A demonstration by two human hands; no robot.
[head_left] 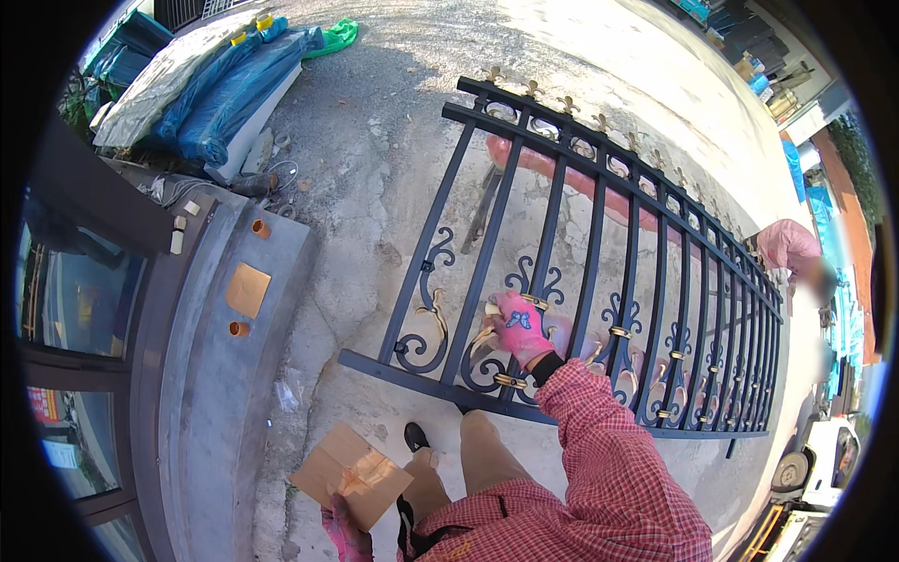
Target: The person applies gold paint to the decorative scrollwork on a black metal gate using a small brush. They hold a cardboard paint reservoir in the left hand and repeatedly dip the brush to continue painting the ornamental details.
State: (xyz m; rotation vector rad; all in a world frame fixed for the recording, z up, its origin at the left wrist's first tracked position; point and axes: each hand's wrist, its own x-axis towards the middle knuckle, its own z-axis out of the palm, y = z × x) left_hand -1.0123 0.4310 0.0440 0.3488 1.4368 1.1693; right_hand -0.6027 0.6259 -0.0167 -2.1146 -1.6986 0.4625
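A black metal fence panel [582, 251] with gold-tinted scrolls and collars lies raised in front of me. Over its near part reaches my right hand [521, 330], in a pink glove with a blue butterfly. Its fingers are closed on a small pale pad [492, 307], held beside a gold-touched scroll [485, 337]; the pad's far side is hidden. Low in the view, my left hand [345, 532], also in a pink glove, grips a piece of cardboard [361, 468] by its near edge. Gold-brown smears mark the middle of the cardboard.
On the grey concrete step [211, 393] at left lie a cardboard square [248, 289] and two orange-brown cups [260, 229]. Blue-wrapped material [201, 122] is stacked farther back. Another person [788, 245] in pink is at the panel's far right end. A white truck [832, 459] stands lower right.
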